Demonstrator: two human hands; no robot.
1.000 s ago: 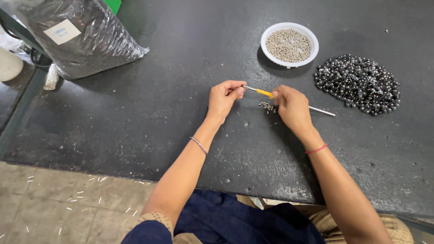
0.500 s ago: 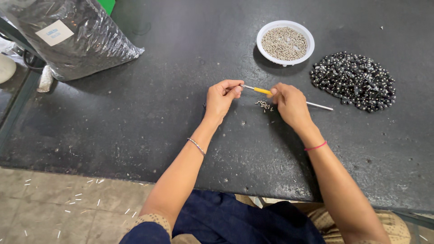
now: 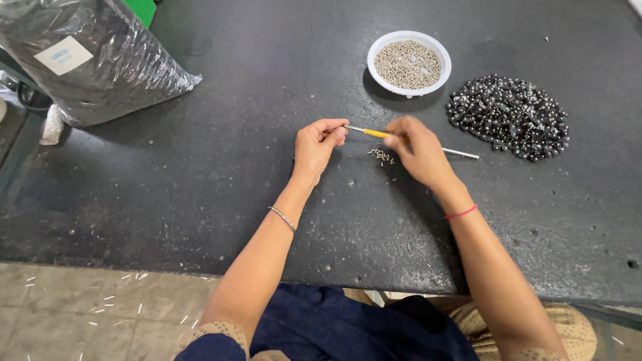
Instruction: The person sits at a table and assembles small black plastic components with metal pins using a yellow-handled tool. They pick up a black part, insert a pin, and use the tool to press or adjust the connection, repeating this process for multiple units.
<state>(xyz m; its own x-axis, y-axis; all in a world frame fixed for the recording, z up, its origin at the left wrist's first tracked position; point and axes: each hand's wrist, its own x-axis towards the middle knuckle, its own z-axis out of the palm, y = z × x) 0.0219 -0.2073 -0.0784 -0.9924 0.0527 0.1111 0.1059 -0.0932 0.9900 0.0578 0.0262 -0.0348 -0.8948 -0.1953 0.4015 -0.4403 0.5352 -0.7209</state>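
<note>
Upper left – clear plastic bag [image 3: 93, 57] of dark parts; upper right – white bowl [image 3: 409, 63] of small metal bits, black bead pile [image 3: 509, 115].

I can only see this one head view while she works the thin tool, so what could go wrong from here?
1. The small pile of tiny metal pieces lies loose right under the right hand; a wrist sweep could scatter it.
2. The thin yellow-banded tool is pinched at its tip by the left hand; the point might prick a finger.
3. The heap of dark beads sits unconfined near the white bowl; a nudge could roll beads across the table.
</note>
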